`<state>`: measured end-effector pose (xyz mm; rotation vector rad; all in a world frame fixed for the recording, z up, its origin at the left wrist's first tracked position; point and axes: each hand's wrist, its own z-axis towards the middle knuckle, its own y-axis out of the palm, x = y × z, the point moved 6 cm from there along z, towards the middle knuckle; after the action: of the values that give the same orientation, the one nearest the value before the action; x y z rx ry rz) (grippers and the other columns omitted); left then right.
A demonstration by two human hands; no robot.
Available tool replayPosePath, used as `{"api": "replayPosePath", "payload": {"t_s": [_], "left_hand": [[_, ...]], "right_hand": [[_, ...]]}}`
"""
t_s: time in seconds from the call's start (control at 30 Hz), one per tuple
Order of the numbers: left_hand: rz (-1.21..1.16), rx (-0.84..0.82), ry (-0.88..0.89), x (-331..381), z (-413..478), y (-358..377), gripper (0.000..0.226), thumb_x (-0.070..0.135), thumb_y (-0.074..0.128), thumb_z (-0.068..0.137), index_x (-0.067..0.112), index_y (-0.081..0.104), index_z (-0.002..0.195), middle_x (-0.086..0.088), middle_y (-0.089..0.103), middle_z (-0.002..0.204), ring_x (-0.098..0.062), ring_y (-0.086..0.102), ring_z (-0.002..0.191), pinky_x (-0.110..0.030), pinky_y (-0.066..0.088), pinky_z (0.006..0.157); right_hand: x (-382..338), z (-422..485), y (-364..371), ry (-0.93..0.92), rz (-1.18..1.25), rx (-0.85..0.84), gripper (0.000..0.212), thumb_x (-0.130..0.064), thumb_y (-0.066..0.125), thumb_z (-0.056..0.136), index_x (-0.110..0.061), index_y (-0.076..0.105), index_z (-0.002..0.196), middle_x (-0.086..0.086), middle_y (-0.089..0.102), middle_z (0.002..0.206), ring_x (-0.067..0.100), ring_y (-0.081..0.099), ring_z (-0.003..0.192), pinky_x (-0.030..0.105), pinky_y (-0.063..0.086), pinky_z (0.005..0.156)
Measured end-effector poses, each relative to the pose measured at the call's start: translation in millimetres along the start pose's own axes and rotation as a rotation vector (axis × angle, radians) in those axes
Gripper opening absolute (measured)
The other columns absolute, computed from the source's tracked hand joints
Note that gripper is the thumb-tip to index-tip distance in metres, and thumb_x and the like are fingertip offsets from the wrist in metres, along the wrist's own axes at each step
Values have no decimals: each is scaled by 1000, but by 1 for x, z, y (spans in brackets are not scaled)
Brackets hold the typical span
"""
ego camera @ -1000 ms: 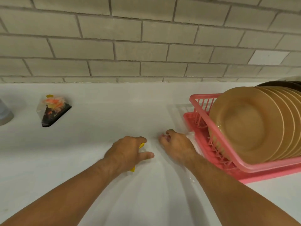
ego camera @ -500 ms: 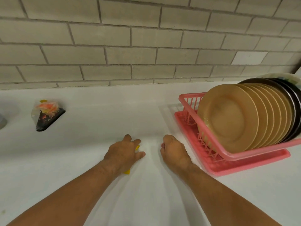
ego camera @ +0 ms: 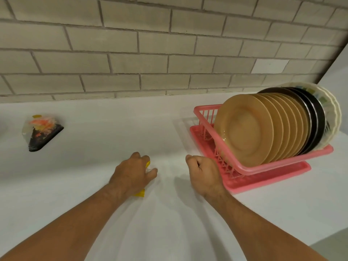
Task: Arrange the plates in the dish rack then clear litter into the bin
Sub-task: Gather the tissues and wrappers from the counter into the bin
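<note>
Head view, plates (ego camera: pixel 244 129) upright in rack (ego camera: pixel 273 177), facing left

We face a wall (ego camera: pixel 150 53) of pale grey-beige bricks laid in staggered rows with darker joints, meeting the bench's far edge. One brick (ego camera: pixel 270 65) toward the far right corner is plainly whiter than the rest. The bench (ego camera: pixel 113 117) is smooth, white and softly lit, with faint blurred shadows. Past its near right corner we glimpse a grey-green surface (ego camera: pixel 335 245).
</note>
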<state>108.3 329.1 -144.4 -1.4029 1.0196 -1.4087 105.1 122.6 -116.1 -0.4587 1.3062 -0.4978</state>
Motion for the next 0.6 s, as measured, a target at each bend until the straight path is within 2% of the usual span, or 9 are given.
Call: {"api": "replayPosePath", "payload": {"t_s": [0.17,0.27,0.33,0.4,0.47,0.53,0.6], "left_hand": [[-191,147,39,51,-24,-15,32,51,50,87,20,57,85,2,52,85,-24,55,81,-32,47,72],[-305,174,42,101,-47,-20,31,47,55,86,18,57,76,2,55,78,-21,55,76,-32,47,68],[-398,165,44,138,-64,-18,30,42,57,87,15,57,73,0,58,74,-21,57,73,-33,47,67],[-536,95,23,177,-83,-11,28,37,55,88,13,55,75,-3,60,69,-23,60,70,-35,48,65],[-738,-32,-22,214,-105,2,24,33,49,90,11,55,81,-7,64,65,-25,64,63,-34,49,58],[-899,-187,-75,249,-124,19,24,32,42,90,10,53,90,-11,68,64,-26,66,59,-32,47,55],[-1049,-304,-129,276,-139,37,24,28,42,86,6,48,93,-13,67,67,-25,64,59,-32,48,57]], "right_hand": [[-4,-21,-43,-91,198,44,29,-26,35,80,-23,27,53,-9,28,50,10,27,51,32,26,51],[16,-36,-80,-63,268,14,22,-26,36,79,-15,43,62,-11,40,57,8,38,58,24,32,57],[41,-51,-105,8,297,-73,23,-29,37,80,-11,51,77,-12,45,64,9,42,64,27,36,62],[64,-72,-131,82,331,-193,20,-29,39,75,-19,54,85,-9,48,69,12,43,66,31,38,61],[81,-94,-160,120,329,-282,24,-26,39,70,-25,54,88,-8,50,74,11,45,67,29,42,60],[98,-112,-187,153,295,-317,30,-24,38,68,-21,53,94,-6,50,80,11,46,70,26,43,63],[121,-127,-209,209,268,-319,33,-23,38,68,-21,52,98,-3,51,83,14,47,73,31,44,67]]}}
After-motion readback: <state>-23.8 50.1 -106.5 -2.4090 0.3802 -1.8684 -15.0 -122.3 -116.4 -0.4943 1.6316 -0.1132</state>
